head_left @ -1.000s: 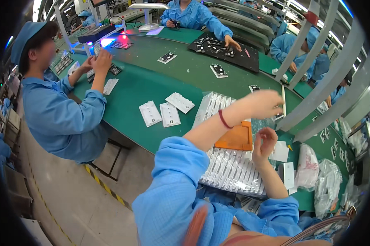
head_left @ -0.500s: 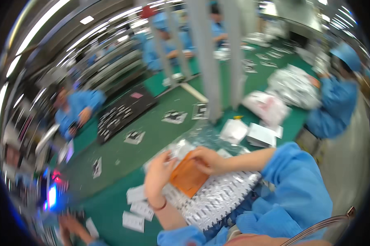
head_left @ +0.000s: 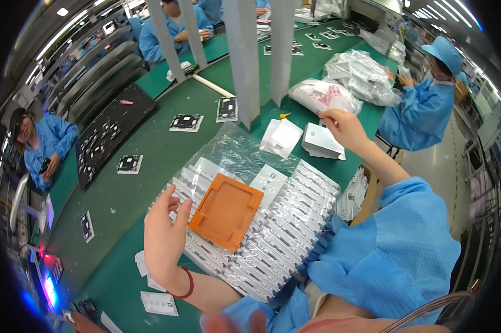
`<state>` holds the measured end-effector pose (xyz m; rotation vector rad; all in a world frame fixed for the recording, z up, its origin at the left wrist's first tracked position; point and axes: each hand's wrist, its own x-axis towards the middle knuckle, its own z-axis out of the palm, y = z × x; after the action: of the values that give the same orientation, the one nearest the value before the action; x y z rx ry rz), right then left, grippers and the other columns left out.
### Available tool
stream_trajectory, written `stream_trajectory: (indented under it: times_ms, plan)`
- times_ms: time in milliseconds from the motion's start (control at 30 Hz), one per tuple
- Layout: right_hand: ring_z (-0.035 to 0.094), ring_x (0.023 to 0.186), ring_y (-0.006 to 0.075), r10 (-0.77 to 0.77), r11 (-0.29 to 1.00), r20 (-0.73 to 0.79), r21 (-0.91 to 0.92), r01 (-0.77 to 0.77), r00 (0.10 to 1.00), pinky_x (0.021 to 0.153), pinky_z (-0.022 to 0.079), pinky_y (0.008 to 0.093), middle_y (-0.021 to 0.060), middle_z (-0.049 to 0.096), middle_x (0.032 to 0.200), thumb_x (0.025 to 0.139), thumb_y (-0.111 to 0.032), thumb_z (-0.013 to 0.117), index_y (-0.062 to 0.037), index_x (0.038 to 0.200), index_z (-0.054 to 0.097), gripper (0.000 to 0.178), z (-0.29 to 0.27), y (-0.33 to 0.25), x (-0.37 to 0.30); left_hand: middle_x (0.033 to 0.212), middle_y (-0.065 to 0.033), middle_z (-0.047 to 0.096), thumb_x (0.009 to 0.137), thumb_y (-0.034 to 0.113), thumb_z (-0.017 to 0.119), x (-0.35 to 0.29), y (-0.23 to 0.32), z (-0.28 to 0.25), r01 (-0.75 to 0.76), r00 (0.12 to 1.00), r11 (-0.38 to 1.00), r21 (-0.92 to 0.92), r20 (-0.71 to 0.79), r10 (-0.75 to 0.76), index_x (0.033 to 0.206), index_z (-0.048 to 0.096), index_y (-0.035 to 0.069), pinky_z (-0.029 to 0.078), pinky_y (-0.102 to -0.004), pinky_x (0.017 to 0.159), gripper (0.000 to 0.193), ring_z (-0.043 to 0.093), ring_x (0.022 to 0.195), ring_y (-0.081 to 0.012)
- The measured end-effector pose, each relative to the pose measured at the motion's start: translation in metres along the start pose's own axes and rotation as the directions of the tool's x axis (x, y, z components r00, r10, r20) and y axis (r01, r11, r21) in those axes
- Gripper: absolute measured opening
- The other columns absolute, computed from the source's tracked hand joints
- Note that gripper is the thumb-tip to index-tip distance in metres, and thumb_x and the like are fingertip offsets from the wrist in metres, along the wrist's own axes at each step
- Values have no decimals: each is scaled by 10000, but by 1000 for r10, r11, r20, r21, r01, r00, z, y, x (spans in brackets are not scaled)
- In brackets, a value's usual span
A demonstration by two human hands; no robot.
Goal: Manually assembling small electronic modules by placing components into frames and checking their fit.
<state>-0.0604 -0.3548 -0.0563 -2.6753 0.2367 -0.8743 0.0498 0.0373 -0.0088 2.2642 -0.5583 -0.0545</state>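
Observation:
My left hand [head_left: 166, 236] is open, its fingers apart, at the left edge of an orange square fixture [head_left: 226, 212] with a shallow recess. The recess holds nothing. The fixture lies on a clear plastic-covered pack of white slotted pieces [head_left: 278, 233] in front of me. A flat white piece with small cutouts [head_left: 269, 186] lies on the pack beside the fixture. My right hand [head_left: 346, 132] is stretched out over a stack of white cards [head_left: 321, 141], fingers bent but apart; whether the fingertips touch the stack is unclear.
Loose white sheets [head_left: 281, 137] lie left of the stack, with a white bag with red marks [head_left: 325, 95] behind. Grey posts [head_left: 243, 61] rise from the green bench. Black-and-white parts [head_left: 185, 122] lie along the belt. Co-workers in blue sit at left [head_left: 50, 139] and right [head_left: 422, 105].
Both hands have come off the orange fixture, which now lies flat on the pack. My right hand has moved to the stack of white cards; the left has moved aside to the left.

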Motion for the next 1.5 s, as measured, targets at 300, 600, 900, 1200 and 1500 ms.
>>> stream_trajectory:
  times_ms: [300, 600, 900, 1200, 1500]
  plan:
    - [568, 720, 363, 68, 980, 373, -198, 7, 925, 647, 442, 448, 206, 590, 731, 713, -265, 603, -9, 711, 602, 255, -4, -14, -18, 869, -185, 623, 819, 187, 585, -19, -25, -4, -35, 992, 999, 25, -120, 38, 1098, 524, -44, 478, -289, 663, 367, 616, 762, -209]
    - [575, 672, 372, -73, 977, 490, -141, 162, 868, 609, 444, 434, 213, 598, 724, 758, -150, 563, 12, 823, 632, 188, -3, -6, -11, 927, -222, 603, 820, 258, 559, -10, -26, 6, -26, 997, 996, 90, -71, 33, 1101, 521, -37, 457, -383, 754, 410, 580, 863, -351]
    - [562, 638, 375, -17, 926, 243, -363, 107, 970, 597, 440, 450, 204, 577, 668, 697, -101, 525, 12, 736, 584, 133, 10, 12, 7, 845, -198, 608, 821, 179, 562, -5, -9, 6, -148, 975, 988, 37, -162, 152, 1049, 545, -37, 467, -356, 695, 315, 596, 773, -310]
    - [593, 654, 305, -531, 741, 22, 497, 452, 847, 579, 459, 334, 169, 608, 788, 782, 17, 536, 8, 985, 585, 209, 62, -178, 22, 693, -112, 611, 853, 211, 564, -15, 31, 1, -124, 982, 899, -421, 76, 170, 1173, 474, 33, 445, -260, 469, 376, 571, 469, -148]
    - [512, 996, 188, -580, 400, 334, 911, -97, 743, 844, 394, 320, 114, 532, 1047, 884, -292, 465, 20, 1131, 476, 398, 94, -161, 3, 685, -62, 618, 842, 139, 580, -4, 33, 6, -292, 944, 829, -476, -3, 330, 848, 567, -9, 466, -217, 557, 149, 583, 612, -89]
